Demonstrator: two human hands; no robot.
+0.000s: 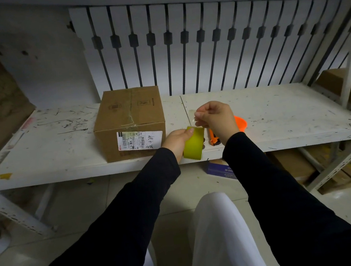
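**While the left hand (pixel 176 140) grips the tape roll (pixel 193 144), the right hand (pixel 216 117) pinches a clear strip (pixel 192 114)**

As the head view looks down, the yellow-green tape roll hangs over the front edge of the white shelf (pixel 276 111), the left hand's fingers and thumb curled round it. Thumb and fingertips of the right hand pinch the clear strip, which runs up from the roll. A cardboard box (pixel 129 116) with a shipping label (pixel 139 140) stands on the shelf just left of the left hand. An orange utility knife (pixel 213 138) and an orange round thing (pixel 241 122) lie on the shelf, partly hidden by the right wrist.
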